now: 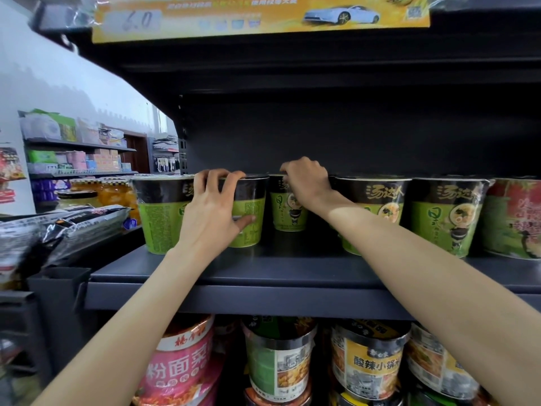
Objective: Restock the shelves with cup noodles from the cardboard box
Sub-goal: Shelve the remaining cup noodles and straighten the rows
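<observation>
Green and black cup noodles stand in a row on the dark shelf (263, 276). My left hand (213, 212) grips the second cup from the left (251, 212), fingers over its rim and thumb on its side. Beside it at the far left stands another green cup (159, 215). My right hand (307, 183) holds the rim of a cup set further back (285, 215). To the right stand two more green cups (377, 206) (448, 218). The cardboard box is out of view.
A red and green cup (515, 221) ends the row at the right. The shelf below holds pink (181, 367), green (278, 361) and yellow (369, 364) noodle tubs. Snack bags (67, 227) and jars (111, 191) lie to the left. A yellow banner (260, 16) hangs overhead.
</observation>
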Tool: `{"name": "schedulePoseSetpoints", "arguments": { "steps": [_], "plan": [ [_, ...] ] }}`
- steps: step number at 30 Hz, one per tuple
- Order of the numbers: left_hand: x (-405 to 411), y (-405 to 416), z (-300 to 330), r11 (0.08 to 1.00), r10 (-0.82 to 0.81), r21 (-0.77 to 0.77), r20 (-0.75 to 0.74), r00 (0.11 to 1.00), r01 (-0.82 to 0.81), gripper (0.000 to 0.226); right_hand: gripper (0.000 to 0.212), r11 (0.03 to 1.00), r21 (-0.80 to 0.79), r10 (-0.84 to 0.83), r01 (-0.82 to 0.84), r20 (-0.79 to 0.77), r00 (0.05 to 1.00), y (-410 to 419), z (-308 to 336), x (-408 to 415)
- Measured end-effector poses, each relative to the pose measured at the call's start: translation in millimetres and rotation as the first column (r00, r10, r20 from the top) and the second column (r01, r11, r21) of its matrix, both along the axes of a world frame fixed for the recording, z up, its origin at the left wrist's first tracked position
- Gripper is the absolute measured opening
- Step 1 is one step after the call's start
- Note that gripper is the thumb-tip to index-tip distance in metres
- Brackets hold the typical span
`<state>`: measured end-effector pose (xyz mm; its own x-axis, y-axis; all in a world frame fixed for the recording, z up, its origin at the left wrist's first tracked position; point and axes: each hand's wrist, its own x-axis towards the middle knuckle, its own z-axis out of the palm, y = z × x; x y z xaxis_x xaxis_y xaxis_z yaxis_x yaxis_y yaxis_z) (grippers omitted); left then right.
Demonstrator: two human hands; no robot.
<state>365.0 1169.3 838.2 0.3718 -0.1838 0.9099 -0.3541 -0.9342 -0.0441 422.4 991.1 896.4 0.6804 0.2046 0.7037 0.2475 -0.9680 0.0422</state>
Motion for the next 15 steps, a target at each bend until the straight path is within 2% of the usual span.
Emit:
{"name": "schedulePoseSetpoints", "arguments": {
  "steps": [3,4,6,8,10,13,14,15],
  "plan": [
    [-2,-2,1,1.000,-0.006,-0.007,0.002,1.000,0.006,0.075,0.050,0.991,0.078,0.105,-0.110,0.066,0.992,1,-2,-25],
    [-4,-4,2,1.000,-0.009,-0.002,0.007,1.000,0.009,0.075,0.052,0.978,0.148,0.141,-0.145,0.038,0.989,1,-4,-37],
    [-9,-11,4,1.000,-0.027,-0.003,0.015,1.000,0.027,0.076,0.060,0.947,0.269,0.210,-0.174,-0.114,0.971,-3,-13,-61],
    [-14,-21,9,0.997,-0.060,-0.041,-0.031,0.998,0.059,0.076,0.074,0.928,0.312,0.280,-0.202,-0.230,0.932,-11,-28,-81],
    [-19,-33,14,0.992,-0.117,-0.050,-0.062,0.991,0.114,0.077,0.083,0.910,0.342,0.330,-0.234,-0.256,0.909,-21,-43,-96],
    [-23,-44,17,0.970,-0.241,0.010,-0.105,0.965,0.244,0.079,0.089,0.877,0.420,0.363,-0.233,-0.262,0.894,-36,-57,-105],
    [-24,-43,17,0.945,-0.326,-0.040,-0.144,0.934,0.324,0.077,0.090,0.865,0.446,0.373,-0.231,-0.261,0.890,-40,-59,-105],
    [-24,-41,18,0.898,-0.436,-0.153,-0.174,0.883,0.414,0.072,0.090,0.854,0.466,0.381,-0.231,-0.259,0.888,-44,-60,-105]
  ]
}}
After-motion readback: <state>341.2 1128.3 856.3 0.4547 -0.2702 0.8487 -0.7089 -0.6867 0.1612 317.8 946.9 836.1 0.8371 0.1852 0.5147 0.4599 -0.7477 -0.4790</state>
